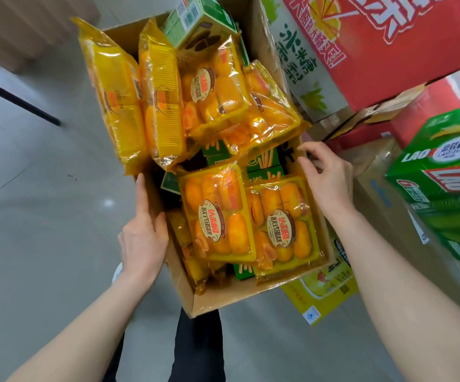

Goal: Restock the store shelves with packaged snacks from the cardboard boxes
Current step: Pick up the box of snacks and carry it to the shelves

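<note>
An open cardboard box [204, 301] sits in front of me, packed with yellow packs of small cakes [218, 213] and green snack boxes [262, 161]. More cake packs [160, 89] stand upright at its far end. A green carton [195, 20] lies on top at the back. My left hand [143, 232] holds the box's left wall, with the thumb over the rim and the fingers flat on the outside. My right hand [328, 177] is at the right rim, and its curled fingers grip the edge.
Stacked drink cases crowd the right side: a red carton [383, 34], a green-and-white one [303, 67] and green shrink-wrapped packs [449, 194]. A yellow case [322, 293] lies under the box's near right corner. Grey floor [44, 216] spreads to the left, and my dark trouser leg [195, 348] shows below.
</note>
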A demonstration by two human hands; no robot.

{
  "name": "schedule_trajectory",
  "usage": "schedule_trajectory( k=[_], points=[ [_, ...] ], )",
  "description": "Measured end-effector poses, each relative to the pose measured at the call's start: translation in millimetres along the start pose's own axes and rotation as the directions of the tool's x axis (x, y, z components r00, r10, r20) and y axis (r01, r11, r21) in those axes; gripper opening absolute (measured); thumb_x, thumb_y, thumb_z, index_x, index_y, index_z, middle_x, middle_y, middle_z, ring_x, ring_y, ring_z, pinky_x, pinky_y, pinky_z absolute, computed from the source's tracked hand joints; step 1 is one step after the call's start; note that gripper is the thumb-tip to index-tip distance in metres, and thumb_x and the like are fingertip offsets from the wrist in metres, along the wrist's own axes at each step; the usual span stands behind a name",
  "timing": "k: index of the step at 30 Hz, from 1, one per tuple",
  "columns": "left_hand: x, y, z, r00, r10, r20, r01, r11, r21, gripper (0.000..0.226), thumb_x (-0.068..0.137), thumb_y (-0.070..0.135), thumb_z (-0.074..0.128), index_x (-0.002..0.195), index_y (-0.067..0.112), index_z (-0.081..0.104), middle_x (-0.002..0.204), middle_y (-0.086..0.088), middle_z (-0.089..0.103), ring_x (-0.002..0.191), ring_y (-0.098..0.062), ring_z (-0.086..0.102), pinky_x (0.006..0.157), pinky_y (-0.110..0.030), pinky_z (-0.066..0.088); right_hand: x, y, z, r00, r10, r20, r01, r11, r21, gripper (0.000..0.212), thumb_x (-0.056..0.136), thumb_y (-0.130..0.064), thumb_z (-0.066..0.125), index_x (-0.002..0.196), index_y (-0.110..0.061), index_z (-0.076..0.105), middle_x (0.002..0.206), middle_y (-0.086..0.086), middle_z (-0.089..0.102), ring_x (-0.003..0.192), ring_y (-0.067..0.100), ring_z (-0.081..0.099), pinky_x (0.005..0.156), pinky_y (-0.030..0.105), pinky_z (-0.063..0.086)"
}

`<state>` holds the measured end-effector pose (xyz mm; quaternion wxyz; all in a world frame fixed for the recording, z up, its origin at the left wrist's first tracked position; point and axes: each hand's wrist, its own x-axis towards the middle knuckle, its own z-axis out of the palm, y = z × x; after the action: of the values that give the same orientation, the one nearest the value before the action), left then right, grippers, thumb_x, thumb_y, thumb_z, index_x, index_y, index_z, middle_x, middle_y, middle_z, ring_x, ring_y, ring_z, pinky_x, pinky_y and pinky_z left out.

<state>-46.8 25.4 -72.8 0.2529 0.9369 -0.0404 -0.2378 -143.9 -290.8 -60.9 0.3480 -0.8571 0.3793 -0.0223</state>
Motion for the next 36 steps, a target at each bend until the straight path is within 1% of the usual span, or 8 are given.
schedule_trajectory(
  k=[3, 5, 12, 18, 21, 29, 32, 36],
  points=[
    [8.2, 0.0, 3.5, 1.000, -0.005, -0.005, 0.005, 1.000, 0.018, 0.083, 0.098, 0.019, 0.055, 0.156, 0.043, 0.002, 0.091, -0.021, 0.066, 0.084, -0.046, 0.063, 0.081, -0.051, 0.050, 15.0, 2.8, -2.9, 0.982, 0.040, 0.186, -0.036, 0.999, -0.025, 0.047, 0.096, -0.023, 0.065, 0.139, -0.037, 0.056, 0.143, -0.007, 0.056, 0.131, 0.018, 0.054, 0.110, 0.039, 0.045],
    [14.6, 0.0, 3.0, 1.000, -0.006, 0.012, 0.005, 0.999, 0.036, 0.084, 0.097, 0.015, 0.054, 0.156, 0.044, 0.002, 0.103, -0.025, 0.066, 0.091, -0.049, 0.062, 0.085, -0.053, 0.050, 25.1, 0.8, -2.9, 0.964, 0.032, 0.263, 0.006, 0.990, -0.141, 0.050, 0.096, -0.021, 0.065, 0.142, -0.038, 0.053, 0.142, -0.001, 0.058, 0.137, 0.024, 0.049, 0.116, 0.044, 0.037],
    [11.0, -13.5, -25.4, 0.993, 0.112, 0.033, -0.113, 0.993, 0.038, 0.088, 0.092, 0.006, 0.051, 0.154, 0.050, 0.006, 0.074, -0.020, 0.060, 0.071, -0.040, 0.058, 0.074, -0.047, 0.050, -12.6, -7.1, -4.1, 0.983, 0.124, 0.135, -0.115, 0.991, -0.074, 0.040, 0.097, -0.014, 0.061, 0.132, -0.034, 0.065, 0.130, -0.003, 0.067, 0.116, 0.013, 0.063, 0.101, 0.020, 0.041],
    [-4.7, -18.6, -76.8, 0.952, 0.282, 0.121, -0.297, 0.947, 0.127, 0.088, 0.089, 0.001, 0.056, 0.157, 0.038, 0.015, 0.078, -0.023, 0.065, 0.070, -0.043, 0.062, 0.071, -0.048, 0.053, -101.2, -24.7, -16.6, 0.970, 0.236, 0.051, -0.235, 0.971, -0.035, 0.043, 0.095, -0.013, 0.065, 0.133, -0.032, 0.063, 0.128, -0.003, 0.068, 0.118, 0.016, 0.064, 0.107, 0.027, 0.041],
    [-17.9, -19.0, -103.7, 0.904, 0.365, 0.222, -0.402, 0.903, 0.153, 0.086, 0.090, 0.001, 0.057, 0.158, 0.034, 0.016, 0.086, -0.024, 0.069, 0.070, -0.039, 0.063, 0.070, -0.045, 0.053, -159.9, -45.0, -25.4, 0.943, 0.332, -0.005, -0.332, 0.943, 0.011, 0.042, 0.096, -0.011, 0.064, 0.133, -0.031, 0.064, 0.131, -0.002, 0.066, 0.121, 0.016, 0.062, 0.103, 0.019, 0.034],
    [-65.8, -18.5, -180.5, 0.695, 0.560, 0.451, -0.669, 0.734, 0.118, 0.081, 0.093, 0.003, 0.051, 0.159, 0.029, 0.013, 0.092, -0.016, 0.067, 0.073, -0.020, 0.052, 0.069, -0.031, 0.043, -332.9, -111.3, -36.8, 0.790, 0.580, -0.199, -0.542, 0.812, 0.217, 0.041, 0.096, -0.013, 0.063, 0.133, -0.030, 0.065, 0.133, -0.003, 0.065, 0.118, 0.013, 0.059, 0.107, 0.031, 0.042],
    [-82.4, -10.7, -203.2, 0.611, 0.611, 0.503, -0.747, 0.656, 0.110, 0.087, 0.091, -0.001, 0.050, 0.158, 0.037, 0.010, 0.107, -0.020, 0.069, 0.085, -0.034, 0.063, 0.077, -0.039, 0.051, -393.3, -137.4, -36.5, 0.699, 0.660, -0.274, -0.580, 0.748, 0.322, 0.041, 0.096, -0.012, 0.063, 0.133, -0.029, 0.065, 0.132, -0.003, 0.065, 0.123, 0.020, 0.060, 0.111, 0.044, 0.044],
    [-114.3, 7.5, -224.5, 0.533, 0.606, 0.590, -0.812, 0.562, 0.156, 0.091, 0.088, -0.002, 0.047, 0.156, 0.044, 0.008, 0.108, -0.026, 0.067, 0.094, -0.045, 0.062, 0.079, -0.042, 0.050, -469.9, -160.4, -26.5, 0.551, 0.759, -0.347, -0.604, 0.649, 0.462, 0.041, 0.095, -0.011, 0.062, 0.132, -0.029, 0.066, 0.129, -0.003, 0.067, 0.120, 0.018, 0.062, 0.109, 0.041, 0.047]
  ],
)
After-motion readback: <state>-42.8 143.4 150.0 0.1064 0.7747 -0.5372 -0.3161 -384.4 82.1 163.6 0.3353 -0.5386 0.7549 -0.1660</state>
